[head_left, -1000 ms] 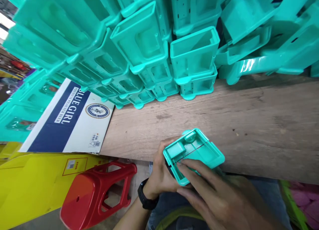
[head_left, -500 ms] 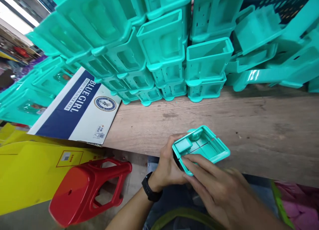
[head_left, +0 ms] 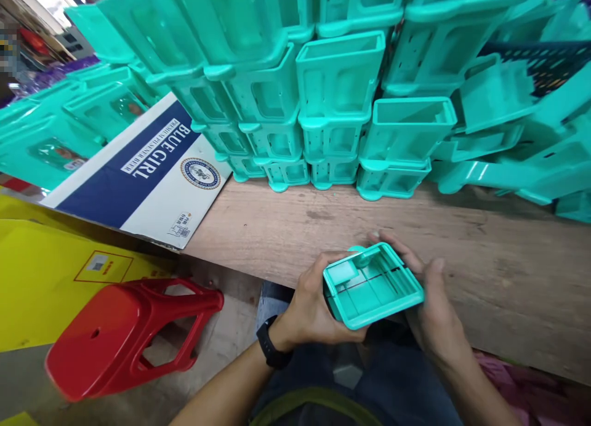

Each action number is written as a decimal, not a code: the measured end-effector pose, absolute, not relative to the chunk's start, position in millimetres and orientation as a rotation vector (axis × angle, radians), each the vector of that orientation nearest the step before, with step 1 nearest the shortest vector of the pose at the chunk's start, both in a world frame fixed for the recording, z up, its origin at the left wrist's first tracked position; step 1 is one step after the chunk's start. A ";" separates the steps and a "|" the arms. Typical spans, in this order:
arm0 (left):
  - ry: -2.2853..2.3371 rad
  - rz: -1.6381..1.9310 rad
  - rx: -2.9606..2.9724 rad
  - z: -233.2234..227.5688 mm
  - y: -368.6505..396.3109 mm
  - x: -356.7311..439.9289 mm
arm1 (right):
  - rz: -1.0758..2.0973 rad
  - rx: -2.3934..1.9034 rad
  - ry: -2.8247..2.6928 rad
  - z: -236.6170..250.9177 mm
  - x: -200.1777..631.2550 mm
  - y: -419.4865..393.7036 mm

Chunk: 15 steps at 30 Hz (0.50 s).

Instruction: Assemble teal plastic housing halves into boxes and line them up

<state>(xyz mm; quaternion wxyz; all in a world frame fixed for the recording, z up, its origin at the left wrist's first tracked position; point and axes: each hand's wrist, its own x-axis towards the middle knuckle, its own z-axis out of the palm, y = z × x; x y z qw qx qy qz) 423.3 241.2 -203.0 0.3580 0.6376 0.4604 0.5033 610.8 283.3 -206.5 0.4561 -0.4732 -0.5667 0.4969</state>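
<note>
A teal plastic box [head_left: 369, 315] is held above the table's front edge, its open side facing me. Inside it show a small raised block at the left, a round post and a thin dark line across the floor. My left hand [head_left: 318, 303], with a black band on the wrist, is wrapped round the box's left end. At the right end, my right hand [head_left: 434, 309] cups the box, its fingers behind the far corner and its thumb along the side. The undersides of both grips are partly hidden.
Stacked teal boxes [head_left: 339, 81] line the back of the wooden table [head_left: 277, 229]. Loose teal parts [head_left: 498, 93] lie at the right by a dark basket [head_left: 554, 63]. A Blue Girl carton [head_left: 152, 180] stands left. Below are a red stool [head_left: 101, 333] and a yellow box [head_left: 41, 278].
My right hand has moved from the box's near left edge, where its fingers pressed, round to the right end. My left hand keeps its hold. The view has shifted slightly.
</note>
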 end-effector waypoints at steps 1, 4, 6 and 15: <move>1.194 1.291 1.642 -204.1 240.9 423.4 | 1.321 -1.144 -1.340 -207.9 604.2 284.1; 1.190 1.300 1.641 -207.7 239.6 424.5 | 1.413 -1.125 -1.174 -204.3 591.8 281.1; 1.180 1.319 1.636 -209.0 238.6 426.0 | 1.388 -1.139 -1.082 -200.0 587.6 279.1; 1.216 1.354 1.672 -209.3 235.2 431.1 | 1.371 -1.191 -0.934 -195.5 581.4 282.2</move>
